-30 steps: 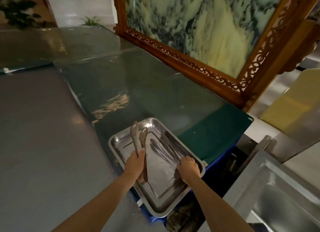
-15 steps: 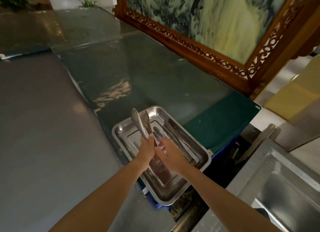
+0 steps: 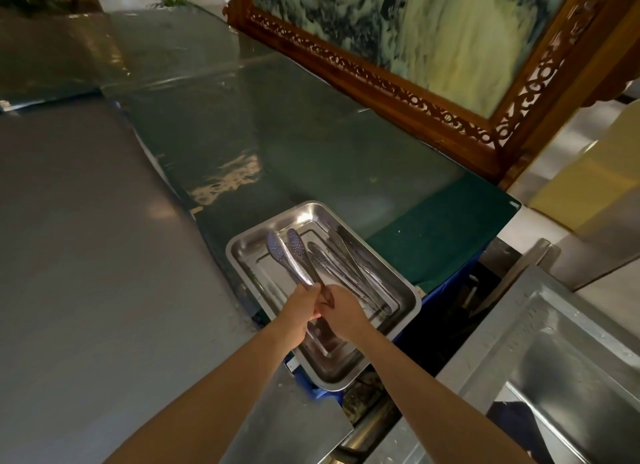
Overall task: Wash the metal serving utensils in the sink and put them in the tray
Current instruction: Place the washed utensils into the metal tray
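Note:
A rectangular metal tray (image 3: 242, 252) sits at the near end of a glass-topped green counter. Several metal tongs (image 3: 353, 273) lie inside it along its right side. My left hand (image 3: 298, 308) grips the handle of a pair of perforated metal tongs (image 3: 287, 256), whose slotted ends point up and away over the tray. My right hand (image 3: 341, 308) is closed on the same tongs' handle, right beside my left hand. Both hands hover over the tray's middle.
A steel sink (image 3: 554, 377) lies at the lower right. A grey steel worktop (image 3: 86, 273) fills the left. A carved wooden frame (image 3: 398, 93) around a stone picture stands behind the counter. A blue bin (image 3: 446, 290) sits under the tray's right edge.
My right hand left the tongs lying in the tray and moved left to join my left hand on the held tongs. The held tongs have tilted lower over the tray.

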The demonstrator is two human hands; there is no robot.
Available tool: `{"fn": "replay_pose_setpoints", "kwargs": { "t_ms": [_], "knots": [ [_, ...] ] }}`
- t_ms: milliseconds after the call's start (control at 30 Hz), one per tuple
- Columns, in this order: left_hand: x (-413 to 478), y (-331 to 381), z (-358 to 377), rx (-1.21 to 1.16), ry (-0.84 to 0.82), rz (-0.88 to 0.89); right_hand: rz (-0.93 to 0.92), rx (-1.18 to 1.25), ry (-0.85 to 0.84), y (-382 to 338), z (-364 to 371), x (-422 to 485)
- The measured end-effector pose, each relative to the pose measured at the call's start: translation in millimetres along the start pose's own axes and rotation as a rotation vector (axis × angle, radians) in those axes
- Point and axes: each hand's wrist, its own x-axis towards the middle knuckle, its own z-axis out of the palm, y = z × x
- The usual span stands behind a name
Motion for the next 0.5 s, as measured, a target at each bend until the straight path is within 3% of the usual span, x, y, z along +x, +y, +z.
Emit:
{"fn": "replay_pose_setpoints", "kwargs": {
  "t_ms": [67,200,300,500],
  "knots": [
    [-1,2,-5,0.338,0.077,-0.012,0.016,-0.092,0.048,6,6,-5],
    [-12,-10,-23,0.724,0.197,0.378,0.076,-0.154,0.055,11,17,-12],
    [-7,-24,-36,1.066,0.355,0.531,0.087,-0.257,0.050,15,28,-17],
    [-7,-46,-40,1.265,0.334,0.590,0.087,-0.518,0.057,21,39,-25]
  ]
}}
